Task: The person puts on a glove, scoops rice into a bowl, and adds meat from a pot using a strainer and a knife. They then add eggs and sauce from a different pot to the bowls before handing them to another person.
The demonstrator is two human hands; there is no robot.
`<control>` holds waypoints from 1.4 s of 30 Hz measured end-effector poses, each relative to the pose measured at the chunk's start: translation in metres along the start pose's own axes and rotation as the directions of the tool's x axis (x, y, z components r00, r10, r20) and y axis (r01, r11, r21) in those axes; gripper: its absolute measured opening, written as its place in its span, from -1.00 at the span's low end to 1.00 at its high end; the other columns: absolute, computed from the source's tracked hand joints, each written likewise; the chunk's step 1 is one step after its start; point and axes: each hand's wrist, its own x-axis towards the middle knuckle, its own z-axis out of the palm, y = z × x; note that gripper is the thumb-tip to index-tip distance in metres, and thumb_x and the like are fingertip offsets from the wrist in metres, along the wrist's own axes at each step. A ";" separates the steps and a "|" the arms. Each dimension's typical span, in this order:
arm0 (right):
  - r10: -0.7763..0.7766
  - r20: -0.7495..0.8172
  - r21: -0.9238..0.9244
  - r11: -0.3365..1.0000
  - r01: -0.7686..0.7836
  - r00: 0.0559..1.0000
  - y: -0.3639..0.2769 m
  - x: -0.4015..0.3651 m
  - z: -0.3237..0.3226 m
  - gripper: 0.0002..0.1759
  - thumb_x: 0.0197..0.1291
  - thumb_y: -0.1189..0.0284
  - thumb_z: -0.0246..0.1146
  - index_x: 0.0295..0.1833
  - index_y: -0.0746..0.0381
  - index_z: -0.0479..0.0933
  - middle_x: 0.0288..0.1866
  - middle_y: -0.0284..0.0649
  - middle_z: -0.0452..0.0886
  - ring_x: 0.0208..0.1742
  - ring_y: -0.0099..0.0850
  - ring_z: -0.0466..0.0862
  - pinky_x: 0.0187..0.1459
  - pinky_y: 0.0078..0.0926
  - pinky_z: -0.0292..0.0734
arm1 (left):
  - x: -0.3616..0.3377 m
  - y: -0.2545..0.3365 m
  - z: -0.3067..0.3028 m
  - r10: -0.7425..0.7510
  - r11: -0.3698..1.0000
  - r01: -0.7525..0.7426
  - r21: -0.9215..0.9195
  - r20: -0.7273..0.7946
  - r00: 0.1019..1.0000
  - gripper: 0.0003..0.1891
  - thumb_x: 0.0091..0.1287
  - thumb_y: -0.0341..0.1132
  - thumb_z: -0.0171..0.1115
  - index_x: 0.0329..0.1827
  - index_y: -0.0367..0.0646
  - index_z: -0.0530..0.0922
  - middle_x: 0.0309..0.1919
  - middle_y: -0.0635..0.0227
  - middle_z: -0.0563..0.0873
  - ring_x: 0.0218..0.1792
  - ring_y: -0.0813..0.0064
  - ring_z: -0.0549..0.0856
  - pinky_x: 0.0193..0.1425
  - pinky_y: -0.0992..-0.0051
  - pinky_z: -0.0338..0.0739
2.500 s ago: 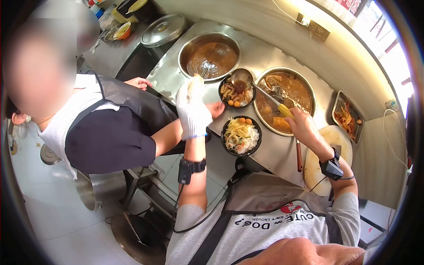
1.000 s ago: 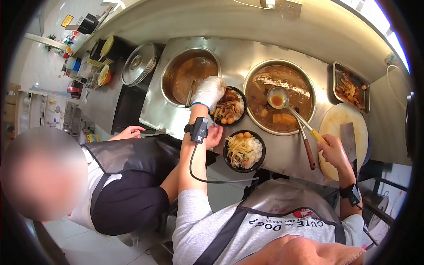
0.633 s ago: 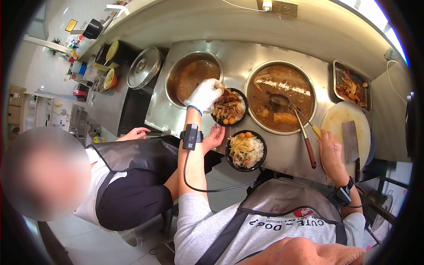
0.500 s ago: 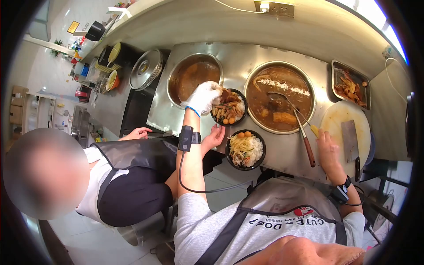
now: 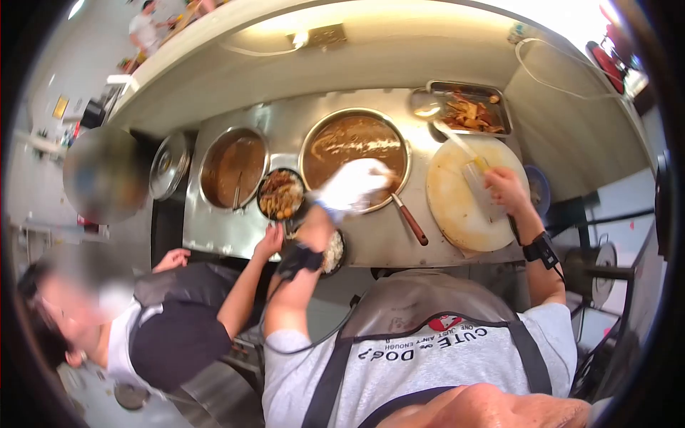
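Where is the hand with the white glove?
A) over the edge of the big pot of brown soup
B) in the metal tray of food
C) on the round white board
A: the gloved left hand, blurred, hangs over the near rim of the big pot of brown soup; the bare right hand holds a ladle over the round board.

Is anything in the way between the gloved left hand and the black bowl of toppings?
Nothing visible. The left hand, blurred, is above the big pot's rim; the bowl lies beside it. Another person's hand is at the bowl's near side.
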 end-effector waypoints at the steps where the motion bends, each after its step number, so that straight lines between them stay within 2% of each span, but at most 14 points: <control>1: -0.065 -0.066 -0.119 0.991 0.057 0.996 0.009 0.020 -0.020 -0.81 0.32 0.32 0.22 -0.25 0.21 0.58 -0.47 -0.41 0.53 -0.66 -0.69 0.31 -0.70 -0.66 0.19 | -0.004 0.026 0.036 -0.098 0.990 0.096 0.108 0.015 0.995 -0.84 0.29 -0.28 0.30 -0.16 -0.15 0.66 -0.45 0.41 0.70 -0.63 0.67 0.50 -0.59 0.55 0.41; 5: -0.154 -0.087 -0.267 0.955 0.126 0.984 0.018 0.088 -0.085 -0.72 0.35 0.23 0.23 -0.22 0.24 0.59 -0.52 -0.41 0.54 -0.69 -0.68 0.33 -0.69 -0.64 0.23 | 0.073 -0.017 0.109 -0.142 0.738 0.067 0.671 0.058 0.988 -0.71 0.19 -0.18 0.21 -0.39 -0.29 0.65 -0.54 0.14 0.66 -0.58 0.40 0.61 -0.44 0.35 0.53; 7: -0.148 -0.073 -0.293 0.948 0.120 0.986 0.025 0.118 -0.106 -0.70 0.36 0.19 0.24 -0.20 0.24 0.60 -0.51 -0.40 0.55 -0.69 -0.68 0.33 -0.69 -0.64 0.23 | 0.110 -0.055 0.135 -0.046 0.652 0.049 0.757 -0.024 0.999 -0.70 0.16 -0.19 0.21 -0.31 -0.30 0.71 -0.38 -0.13 0.72 -0.32 0.01 0.75 -0.16 0.19 0.63; 13: -0.185 -0.116 -0.288 0.947 0.145 0.976 0.067 0.170 -0.127 -0.57 0.37 0.09 0.24 0.00 0.28 0.62 -0.33 -0.27 0.69 -0.46 -0.53 0.59 -0.45 -0.54 0.51 | 0.148 -0.096 0.167 0.004 0.623 0.145 0.769 -0.189 0.982 -0.71 0.11 -0.19 0.28 -0.29 -0.26 0.73 -0.30 -0.08 0.74 -0.21 -0.03 0.75 -0.06 0.17 0.64; 16: -0.809 -0.265 -0.892 0.412 0.184 0.525 0.076 0.158 -0.130 -0.48 0.40 0.08 0.20 0.09 0.36 0.56 -0.09 -0.06 0.73 -0.02 -0.18 0.69 0.08 -0.28 0.55 | 0.126 -0.080 0.170 0.067 0.607 0.134 0.784 -0.218 0.974 -0.60 0.13 -0.17 0.30 -0.03 -0.24 0.70 -0.21 -0.05 0.75 -0.20 -0.01 0.75 -0.05 0.20 0.64; 17: -0.811 -0.262 -0.889 0.414 0.197 0.523 0.077 0.147 -0.128 -0.48 0.40 0.08 0.20 0.09 0.36 0.56 -0.09 -0.06 0.73 -0.02 -0.18 0.69 0.08 -0.28 0.55 | 0.120 -0.072 0.168 0.069 0.602 0.142 0.786 -0.229 0.971 -0.60 0.13 -0.17 0.30 -0.03 -0.24 0.70 -0.21 -0.05 0.75 -0.20 -0.01 0.75 -0.05 0.20 0.64; 19: -0.624 -0.269 -0.528 0.732 0.430 0.733 0.060 0.085 -0.093 -0.52 0.44 0.09 0.15 0.09 0.33 0.56 -0.11 -0.08 0.71 -0.10 -0.27 0.70 -0.06 -0.32 0.60 | 0.100 -0.050 0.165 0.071 0.789 0.138 0.599 -0.312 0.948 -0.58 0.21 -0.22 0.26 0.09 -0.27 0.64 -0.20 -0.01 0.75 -0.20 0.12 0.75 -0.02 0.26 0.63; 21: -0.162 0.088 -0.198 0.964 0.176 0.983 0.078 0.050 -0.051 -0.57 0.47 0.13 0.10 0.06 0.30 0.55 -0.14 -0.11 0.69 -0.18 -0.35 0.70 -0.18 -0.38 0.63 | 0.069 -0.019 0.155 0.243 0.821 -0.028 0.570 -0.305 0.921 -0.62 0.29 -0.32 0.21 0.12 -0.33 0.59 -0.28 0.06 0.72 -0.23 0.36 0.73 -0.06 0.37 0.63; 23: 0.050 0.448 -0.028 0.999 -0.041 0.893 0.080 -0.001 0.010 -0.56 0.47 0.13 0.10 0.14 0.31 0.50 -0.11 -0.12 0.67 -0.19 -0.38 0.68 -0.19 -0.40 0.65 | 0.046 -0.010 0.145 0.150 0.988 -0.134 0.072 -0.325 0.934 -0.63 0.36 -0.35 0.20 0.18 -0.34 0.53 -0.21 0.21 0.73 -0.24 0.56 0.69 -0.13 0.51 0.61; 25: 0.118 0.577 -0.007 0.990 -0.139 0.808 0.103 -0.013 0.065 -0.48 0.45 0.06 0.13 0.18 0.32 0.47 -0.01 -0.08 0.64 -0.05 -0.35 0.67 -0.12 -0.37 0.65 | 0.021 -0.006 0.129 0.176 0.907 -0.292 -0.305 -0.355 0.918 -0.63 0.40 -0.35 0.21 0.21 -0.34 0.50 -0.09 0.20 0.73 -0.22 0.47 0.72 -0.09 0.49 0.66; 27: 0.139 0.602 0.041 0.978 -0.204 0.786 0.105 -0.014 0.099 -0.47 0.44 0.04 0.14 0.18 0.31 0.47 0.02 -0.08 0.63 -0.01 -0.33 0.66 -0.09 -0.36 0.65 | -0.011 0.012 0.111 0.213 0.844 -0.380 -0.378 -0.414 0.885 -0.66 0.45 -0.39 0.16 0.21 -0.39 0.47 -0.05 0.11 0.72 -0.18 0.42 0.74 -0.02 0.45 0.70; 29: 0.240 0.752 0.227 0.780 -0.583 0.614 0.090 -0.011 0.123 -0.49 0.42 0.01 0.15 0.09 0.29 0.47 -0.15 -0.17 0.63 -0.20 -0.39 0.65 -0.24 -0.44 0.62 | -0.034 0.019 0.084 0.215 0.756 -0.446 -0.478 -0.463 0.860 -0.67 0.45 -0.42 0.16 0.21 -0.39 0.45 -0.06 0.03 0.70 -0.21 0.36 0.74 -0.04 0.43 0.71; 37: 0.380 0.512 0.040 0.885 -0.463 0.770 0.076 -0.004 0.165 -0.67 0.47 0.13 0.08 -0.21 0.17 0.36 -0.53 -0.42 0.32 -0.67 -0.63 0.26 -0.69 -0.62 0.11 | -0.106 0.019 0.020 0.038 0.722 -0.514 -0.463 -0.715 0.698 -0.67 0.49 -0.37 0.14 0.21 -0.36 0.40 -0.17 0.21 0.55 -0.24 0.42 0.57 -0.17 0.46 0.55; 42: 0.367 0.458 0.027 0.904 -0.426 0.809 0.068 -0.027 0.166 -0.67 0.47 0.15 0.08 -0.24 0.18 0.35 -0.56 -0.46 0.28 -0.68 -0.65 0.23 -0.70 -0.63 0.09 | -0.129 -0.026 -0.026 0.130 0.558 -0.526 -0.641 -0.559 0.819 -0.61 0.53 -0.22 0.11 0.28 -0.28 0.40 -0.09 0.19 0.64 -0.19 0.35 0.63 -0.13 0.40 0.60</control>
